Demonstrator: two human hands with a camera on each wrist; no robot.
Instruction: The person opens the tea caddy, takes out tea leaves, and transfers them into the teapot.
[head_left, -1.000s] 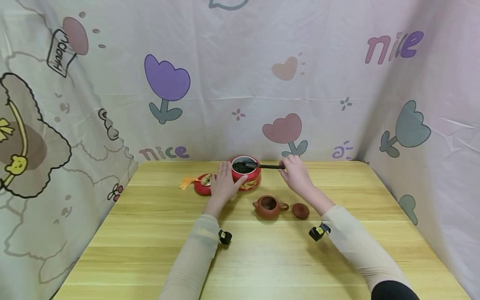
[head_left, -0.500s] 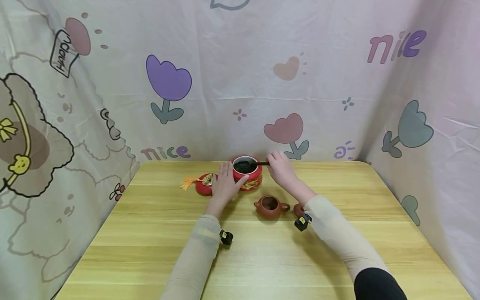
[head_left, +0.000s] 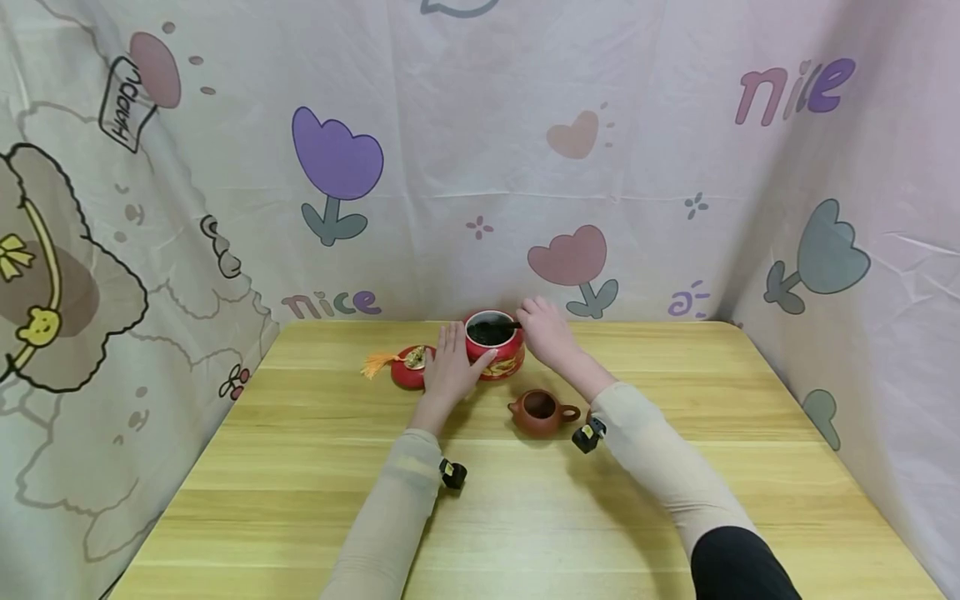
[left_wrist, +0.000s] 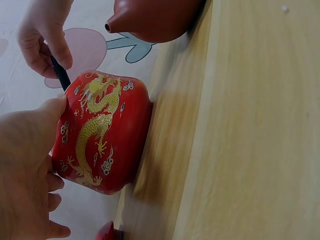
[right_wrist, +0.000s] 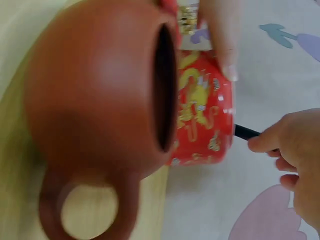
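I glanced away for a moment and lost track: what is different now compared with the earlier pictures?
The right hand has moved to the person's left, up to the red jar, pushing the dark scoop further into it. Nothing was newly gripped or let go. The left hand still rests against the jar; the brown teapot and red lid stayed put.

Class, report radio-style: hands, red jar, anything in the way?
Left hand against red jar. Right hand pinching black tool, end inside jar. Brown teapot in front, not blocking.
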